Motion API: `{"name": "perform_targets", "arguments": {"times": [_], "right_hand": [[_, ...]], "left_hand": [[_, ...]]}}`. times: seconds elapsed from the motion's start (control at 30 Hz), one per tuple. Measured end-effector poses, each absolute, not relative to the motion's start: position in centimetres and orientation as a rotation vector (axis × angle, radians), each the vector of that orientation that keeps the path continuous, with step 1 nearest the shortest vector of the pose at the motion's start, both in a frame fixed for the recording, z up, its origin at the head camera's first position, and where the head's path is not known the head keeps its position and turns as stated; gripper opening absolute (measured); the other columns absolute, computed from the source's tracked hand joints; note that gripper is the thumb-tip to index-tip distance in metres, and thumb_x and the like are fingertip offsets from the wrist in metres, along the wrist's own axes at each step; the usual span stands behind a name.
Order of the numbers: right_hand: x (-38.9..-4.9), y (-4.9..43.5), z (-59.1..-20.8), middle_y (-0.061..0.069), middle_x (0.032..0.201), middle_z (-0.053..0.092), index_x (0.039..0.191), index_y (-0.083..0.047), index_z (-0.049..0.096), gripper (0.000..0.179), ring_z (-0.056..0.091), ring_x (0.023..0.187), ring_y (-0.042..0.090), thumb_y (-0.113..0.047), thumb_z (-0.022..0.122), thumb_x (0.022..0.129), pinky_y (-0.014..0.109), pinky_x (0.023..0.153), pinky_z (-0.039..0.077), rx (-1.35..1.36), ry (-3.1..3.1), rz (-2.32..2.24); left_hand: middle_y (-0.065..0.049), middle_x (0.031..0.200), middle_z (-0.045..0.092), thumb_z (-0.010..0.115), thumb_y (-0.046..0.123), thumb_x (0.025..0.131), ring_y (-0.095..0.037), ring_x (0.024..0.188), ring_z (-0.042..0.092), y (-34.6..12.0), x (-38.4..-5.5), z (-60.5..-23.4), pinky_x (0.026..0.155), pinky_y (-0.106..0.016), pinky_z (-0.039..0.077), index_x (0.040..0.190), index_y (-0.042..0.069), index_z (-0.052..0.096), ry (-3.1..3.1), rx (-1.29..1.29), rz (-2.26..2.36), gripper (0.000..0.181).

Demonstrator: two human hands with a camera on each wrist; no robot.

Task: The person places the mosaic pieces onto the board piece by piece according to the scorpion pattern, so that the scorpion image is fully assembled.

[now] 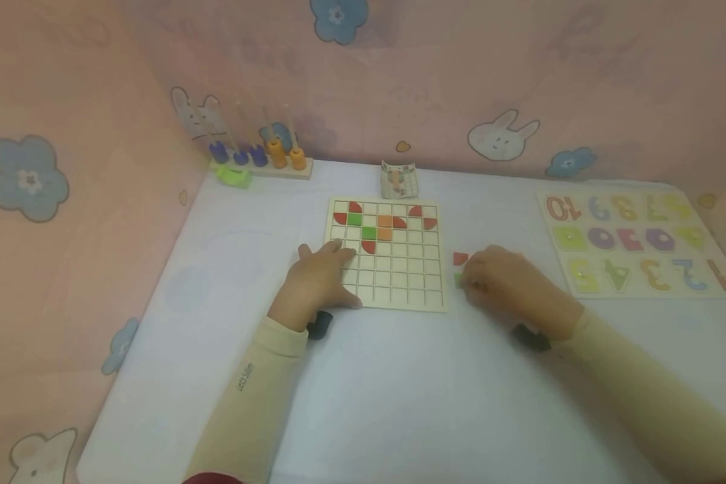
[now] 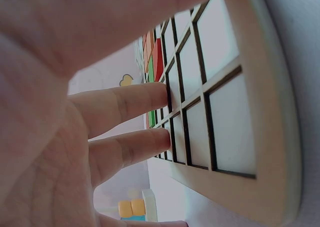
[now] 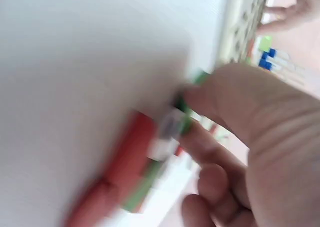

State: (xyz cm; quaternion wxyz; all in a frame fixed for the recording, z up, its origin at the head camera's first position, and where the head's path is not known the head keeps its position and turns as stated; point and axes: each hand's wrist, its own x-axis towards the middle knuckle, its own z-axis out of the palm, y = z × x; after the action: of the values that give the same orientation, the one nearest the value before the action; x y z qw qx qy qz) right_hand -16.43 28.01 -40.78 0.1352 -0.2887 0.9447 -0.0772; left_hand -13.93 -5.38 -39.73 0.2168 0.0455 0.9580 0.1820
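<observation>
A pale wooden grid board (image 1: 399, 279) lies mid-table. Red quarter-round tiles and green and orange square tiles fill some of its far cells. With fingers spread, my left hand (image 1: 317, 282) rests on the board's left side; two fingertips touch the cells in the left wrist view. Off the board's right edge, my right hand (image 1: 514, 289) pinches a green tile (image 3: 186, 123) between thumb and finger, blurred in the right wrist view. Close by on the table are a red tile (image 1: 460, 258) and other red and green pieces, partly hidden by that hand in the head view.
Behind the board stands a small pattern card (image 1: 399, 188). A peg stand (image 1: 305, 169) with blue and orange beads is at the back left, a lime-green piece (image 1: 234, 177) before it. At the right lies a number puzzle board (image 1: 632, 262). Patterned cloth walls (image 1: 411, 81) border the table.
</observation>
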Motion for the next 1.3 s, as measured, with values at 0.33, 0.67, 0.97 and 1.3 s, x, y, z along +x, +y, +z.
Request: {"name": "perform_targets", "arguments": {"times": [0.33,0.67,0.97,1.3], "right_hand": [[-21.4,24.9,-38.0,0.008,0.122,0.067,0.119,-0.011,0.079,0.024,0.056,0.111,0.028,-0.012,0.078,0.095,0.049,0.107,0.044,-0.544,2.669,-0.403],[-25.3,21.3,-39.5,0.007,0.099,0.073,0.113,-0.006,0.081,0.019,0.055,0.101,0.030,-0.005,0.070,0.098,0.045,0.101,0.045,-0.872,2.744,-0.364],[-24.9,21.4,-40.1,0.008,0.099,0.070,0.095,-0.011,0.078,0.012,0.051,0.092,0.032,-0.001,0.072,0.092,0.043,0.084,0.046,-1.046,2.846,-0.014],[-24.5,22.4,-39.9,0.012,0.135,0.061,0.130,-0.016,0.077,0.045,0.048,0.122,0.036,0.001,0.080,0.088,0.054,0.108,0.041,-0.826,2.781,-0.129]], "left_hand": [[-0.005,0.170,0.036,0.098,0.041,0.074,-0.040,0.119,0.040,-5.3,-14.0,-39.7,0.085,-0.044,0.047,0.157,0.024,0.054,2.656,0.137,0.503,0.096],[-0.005,0.170,0.035,0.098,0.041,0.074,-0.039,0.118,0.039,-4.8,-14.0,-39.7,0.085,-0.043,0.047,0.158,0.025,0.054,2.647,0.150,0.496,0.096],[-0.005,0.170,0.036,0.098,0.041,0.074,-0.039,0.117,0.040,-4.6,-13.9,-39.3,0.083,-0.042,0.047,0.158,0.024,0.054,2.655,0.162,0.482,0.096],[-0.005,0.170,0.036,0.098,0.042,0.074,-0.039,0.117,0.040,-4.6,-14.0,-39.3,0.083,-0.042,0.047,0.158,0.024,0.053,2.652,0.160,0.480,0.097]]}}
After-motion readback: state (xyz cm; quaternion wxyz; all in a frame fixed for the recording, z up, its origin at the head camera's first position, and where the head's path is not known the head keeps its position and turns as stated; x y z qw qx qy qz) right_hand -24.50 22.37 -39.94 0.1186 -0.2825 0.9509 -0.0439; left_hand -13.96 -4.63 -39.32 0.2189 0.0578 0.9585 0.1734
